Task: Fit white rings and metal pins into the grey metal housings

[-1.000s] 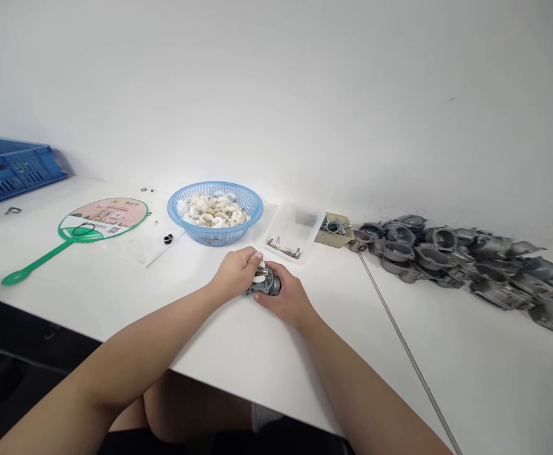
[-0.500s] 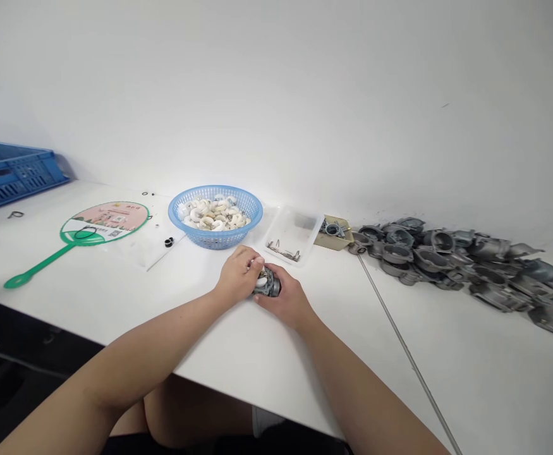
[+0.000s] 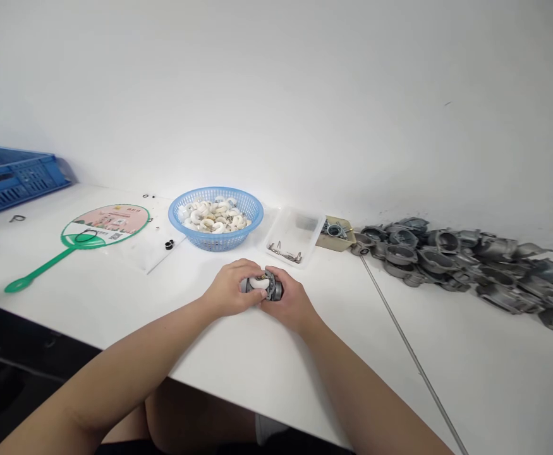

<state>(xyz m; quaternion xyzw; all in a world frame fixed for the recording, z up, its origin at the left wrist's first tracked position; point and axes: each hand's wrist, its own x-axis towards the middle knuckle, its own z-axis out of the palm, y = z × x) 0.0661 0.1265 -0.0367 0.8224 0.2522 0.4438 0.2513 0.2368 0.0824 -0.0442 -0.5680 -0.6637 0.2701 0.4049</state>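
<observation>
Between both hands, just above or on the white table, is a grey metal carburetor body [image 3: 271, 285] with a curved white float [image 3: 259, 283] set in it. My left hand [image 3: 231, 287] is closed round its left side, the thumb lying along the float. From the right, my right hand [image 3: 291, 298] grips the body, its fingers wrapped round the far side. The underside of the carburetor body is hidden by the hands. Behind them stands a blue basket [image 3: 215, 243] of white floats.
A clear tray [image 3: 285, 234] holds thin metal pins, beside a yellowish box [image 3: 335, 241] of metal parts. Grey metal castings [image 3: 440, 259] are heaped at right, near a thin rod [image 3: 411, 351]. A green-rimmed fan [image 3: 108, 224] and a blue crate [image 3: 20, 180] are at left.
My left hand has shifted from over the top of the carburetor body to its left side, fingers now wrapped round it. More of the white float shows. My right hand keeps its grip.
</observation>
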